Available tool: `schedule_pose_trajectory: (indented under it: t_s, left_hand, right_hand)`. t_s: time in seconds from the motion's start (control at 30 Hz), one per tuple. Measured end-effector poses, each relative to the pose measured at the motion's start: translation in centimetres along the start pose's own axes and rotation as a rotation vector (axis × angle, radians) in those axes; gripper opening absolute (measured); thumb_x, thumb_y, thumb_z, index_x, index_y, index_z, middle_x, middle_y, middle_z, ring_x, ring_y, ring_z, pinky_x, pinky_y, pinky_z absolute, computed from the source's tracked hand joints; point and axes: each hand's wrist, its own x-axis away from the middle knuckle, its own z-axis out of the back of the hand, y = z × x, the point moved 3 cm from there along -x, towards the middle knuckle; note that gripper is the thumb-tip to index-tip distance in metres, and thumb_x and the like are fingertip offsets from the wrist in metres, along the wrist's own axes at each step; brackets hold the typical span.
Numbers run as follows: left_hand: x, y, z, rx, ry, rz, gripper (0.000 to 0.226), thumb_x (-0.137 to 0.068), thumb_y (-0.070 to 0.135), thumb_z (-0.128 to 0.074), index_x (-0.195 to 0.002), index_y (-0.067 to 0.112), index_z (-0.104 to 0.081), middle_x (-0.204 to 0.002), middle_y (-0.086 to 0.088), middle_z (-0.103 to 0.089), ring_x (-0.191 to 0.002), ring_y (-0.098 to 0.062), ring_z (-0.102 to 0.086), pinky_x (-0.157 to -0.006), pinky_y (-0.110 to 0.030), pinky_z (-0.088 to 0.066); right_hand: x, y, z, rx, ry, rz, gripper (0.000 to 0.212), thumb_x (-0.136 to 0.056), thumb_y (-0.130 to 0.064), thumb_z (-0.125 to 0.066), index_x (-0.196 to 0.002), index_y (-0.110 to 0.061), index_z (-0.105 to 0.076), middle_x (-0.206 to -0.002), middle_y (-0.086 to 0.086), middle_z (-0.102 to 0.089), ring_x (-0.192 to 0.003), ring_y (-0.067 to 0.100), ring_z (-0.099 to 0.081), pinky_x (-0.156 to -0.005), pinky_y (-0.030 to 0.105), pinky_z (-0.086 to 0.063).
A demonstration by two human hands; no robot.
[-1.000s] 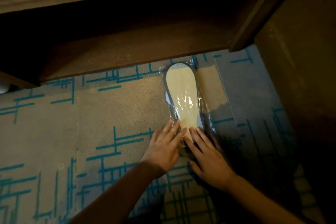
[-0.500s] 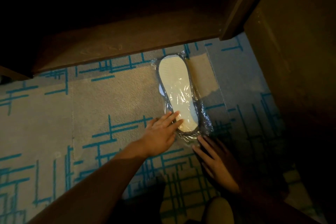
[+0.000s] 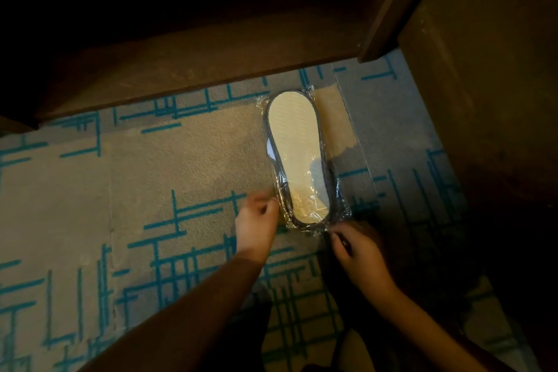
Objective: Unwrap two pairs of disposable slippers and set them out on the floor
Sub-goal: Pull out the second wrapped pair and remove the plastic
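Note:
A wrapped pair of disposable slippers lies sole-up on the carpet, pale with a dark rim, inside crinkled clear plastic. My left hand is at the pack's near left edge, blurred, with its fingers curled in a pinch against the plastic. My right hand is in shadow at the pack's near right corner. Its bent fingertips touch the wrap's edge, but the grip itself is too dark to make out. I see no second pack.
The floor is beige carpet with teal line patterns. A dark wooden furniture base runs across just beyond the pack, with deep shadow above it. A wooden panel stands at the right.
Both hands lay with fingers spread on the pack's near end. They have drawn back to its near corners and curled their fingers. The pack stays where it was.

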Motion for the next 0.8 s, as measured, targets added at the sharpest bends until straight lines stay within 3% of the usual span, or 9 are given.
schedule_pose_trajectory:
  t_s: [0.07, 0.13, 0.2, 0.33, 0.43, 0.53, 0.67, 0.8]
  left_hand:
    - [-0.2, -0.3, -1.0, 0.067, -0.079, 0.192, 0.018, -0.089, 0.023, -0.054, -0.072, 0.021, -0.058, -0.079, -0.002, -0.064, -0.078, -0.016, -0.061, -0.066, -0.027, -0.050]
    - [-0.4, -0.3, -1.9, 0.071, -0.161, 0.266, 0.015, -0.087, 0.027, -0.059, -0.074, 0.020, -0.063, -0.075, 0.002, -0.064, -0.073, -0.011, -0.060, -0.059, -0.022, -0.048]
    - [-0.7, -0.1, -2.6, 0.103, -0.205, 0.319, 0.012, -0.085, 0.028, -0.062, -0.080, 0.018, -0.065, -0.071, 0.003, -0.062, -0.066, -0.008, -0.057, -0.053, -0.018, -0.045]
    - [-1.3, 0.4, -3.2, 0.155, -0.239, 0.358, 0.003, -0.081, 0.025, -0.067, -0.081, 0.022, -0.066, -0.070, 0.004, -0.060, -0.063, -0.007, -0.052, -0.050, -0.019, -0.042]
    - [-1.6, 0.8, -3.4, 0.209, -0.263, 0.367, 0.005, -0.080, 0.026, -0.068, -0.080, 0.024, -0.063, -0.085, 0.001, -0.066, -0.082, -0.011, -0.060, -0.067, -0.024, -0.047]
    - [-1.8, 1.5, -3.6, 0.343, -0.290, 0.406, 0.011, -0.083, 0.018, -0.065, -0.093, 0.017, -0.059, -0.084, -0.002, -0.067, -0.077, -0.010, -0.064, -0.079, -0.027, -0.051]
    - [-2.0, 2.1, -3.6, 0.335, -0.334, 0.391, 0.008, -0.085, 0.009, -0.062, -0.080, 0.015, -0.061, -0.078, -0.003, -0.066, -0.070, -0.010, -0.062, -0.071, -0.024, -0.052]
    - [-2.1, 2.2, -3.3, 0.449, -0.357, 0.419, 0.003, -0.084, 0.014, -0.063, -0.085, 0.017, -0.064, -0.089, -0.003, -0.070, -0.083, -0.014, -0.067, -0.068, -0.024, -0.054]
  right_hand:
    - [-0.5, 0.0, -0.3, -0.327, -0.013, -0.333, 0.017, -0.093, -0.009, -0.050, -0.098, -0.021, -0.061, -0.084, -0.011, -0.058, -0.082, 0.008, -0.058, -0.062, 0.010, -0.045]
    - [-0.8, -0.1, -0.8, -0.802, 0.036, -0.665, 0.015, -0.091, -0.003, -0.052, -0.101, -0.006, -0.063, -0.077, 0.002, -0.059, -0.068, 0.014, -0.055, -0.052, 0.015, -0.049]
    - [-1.0, -0.9, -1.1, -1.077, 0.057, -0.807, 0.010, -0.089, 0.000, -0.054, -0.090, -0.004, -0.063, -0.074, 0.007, -0.060, -0.063, 0.013, -0.053, -0.052, 0.016, -0.050]
    - [-1.6, -2.1, -1.2, -1.098, 0.082, -0.820, 0.020, -0.091, -0.008, -0.053, -0.072, -0.011, -0.060, -0.071, 0.004, -0.060, -0.056, 0.009, -0.047, -0.043, 0.014, -0.039]
    - [-2.3, -2.7, -1.0, -1.111, 0.093, -0.856, 0.018, -0.090, -0.018, -0.057, -0.073, -0.013, -0.058, -0.069, 0.001, -0.055, -0.052, 0.008, -0.041, -0.034, 0.012, -0.032]
    - [-3.1, -3.1, -0.5, -1.124, 0.141, -0.848, 0.018, -0.089, -0.024, -0.059, -0.074, -0.016, -0.056, -0.066, 0.000, -0.052, -0.049, 0.008, -0.037, -0.030, 0.011, -0.027]
    - [-4.0, -3.8, -0.2, -1.131, 0.145, -0.848, 0.010, -0.089, -0.024, -0.059, -0.085, -0.015, -0.059, -0.069, 0.000, -0.054, -0.051, 0.007, -0.041, -0.030, 0.013, -0.029]
    - [-3.8, -4.2, 0.4, -1.157, 0.125, -0.815, 0.013, -0.087, -0.021, -0.061, -0.097, -0.013, -0.062, -0.068, 0.001, -0.054, -0.052, 0.007, -0.042, -0.032, 0.012, -0.035]
